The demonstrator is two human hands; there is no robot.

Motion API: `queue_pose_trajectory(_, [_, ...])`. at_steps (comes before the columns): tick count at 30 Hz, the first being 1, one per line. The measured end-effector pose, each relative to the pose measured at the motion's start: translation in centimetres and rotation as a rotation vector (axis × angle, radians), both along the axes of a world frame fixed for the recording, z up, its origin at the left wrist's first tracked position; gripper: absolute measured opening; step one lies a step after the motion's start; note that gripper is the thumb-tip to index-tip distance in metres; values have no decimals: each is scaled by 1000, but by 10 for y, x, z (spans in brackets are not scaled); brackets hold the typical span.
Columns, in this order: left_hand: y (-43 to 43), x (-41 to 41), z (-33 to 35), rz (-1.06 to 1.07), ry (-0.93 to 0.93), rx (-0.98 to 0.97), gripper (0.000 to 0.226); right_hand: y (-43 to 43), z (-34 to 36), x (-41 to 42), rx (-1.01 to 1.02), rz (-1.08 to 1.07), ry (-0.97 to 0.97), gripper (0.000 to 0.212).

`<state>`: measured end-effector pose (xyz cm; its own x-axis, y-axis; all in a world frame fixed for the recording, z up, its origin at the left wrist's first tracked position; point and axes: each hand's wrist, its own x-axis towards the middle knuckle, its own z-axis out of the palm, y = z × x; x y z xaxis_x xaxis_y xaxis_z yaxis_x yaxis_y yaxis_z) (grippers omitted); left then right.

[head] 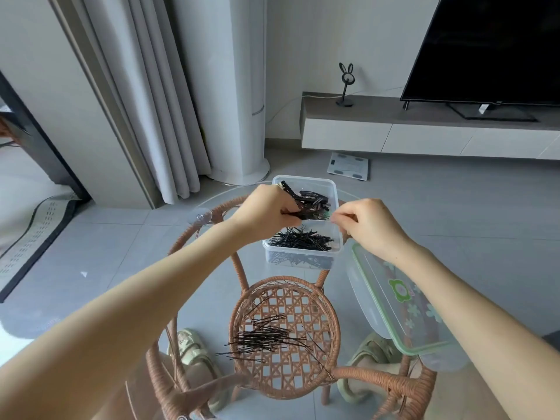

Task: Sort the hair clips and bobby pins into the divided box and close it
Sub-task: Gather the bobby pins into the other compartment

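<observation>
A clear divided box (pixel 303 262) stands on the glass table top. Its far compartment holds black hair clips (pixel 313 199), its near one a heap of bobby pins (pixel 303 240). My left hand (pixel 266 212) hovers over the box's left side and grips a bunch of dark clips. My right hand (pixel 363 222) is above the box's right edge, thumb and fingers pinched together; whether they hold anything I cannot make out. A loose pile of bobby pins (pixel 266 336) lies on the glass nearer to me. The box's lid (pixel 403 310), green-rimmed with flower prints, lies to the right.
The round glass table (pixel 212 298) rests on a woven rattan frame (pixel 288 344). My slippered feet show through the glass. A suction cup (pixel 200 218) sits at the table's left edge. A TV unit, a curtain and a floor scale stand beyond.
</observation>
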<state>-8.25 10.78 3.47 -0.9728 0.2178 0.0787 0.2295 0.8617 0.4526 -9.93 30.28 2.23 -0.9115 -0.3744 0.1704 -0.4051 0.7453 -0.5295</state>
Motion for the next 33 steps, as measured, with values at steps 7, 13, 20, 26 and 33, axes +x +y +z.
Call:
queue_pose_trajectory(7, [14, -11, -19, -105, -207, -134, 38, -5, -6, -3, -27, -59, 6, 18])
queue_pose_trajectory(13, [-5, -4, -9, -12, -148, -28, 33, -23, -15, -3, 88, 32, -25, 23])
queue_pose_trajectory(20, [-37, 33, -7, 110, -50, 3, 22, -30, -17, 16, 139, 69, 71, 26])
queue_pose_trajectory(26, [-47, 75, -35, 120, -80, 20, 16, -13, -32, 77, 81, 169, 1, 18])
queue_pose_trajectory(33, [-52, 103, -62, 273, -278, -268, 36, -10, -65, 119, 255, 63, -185, 44])
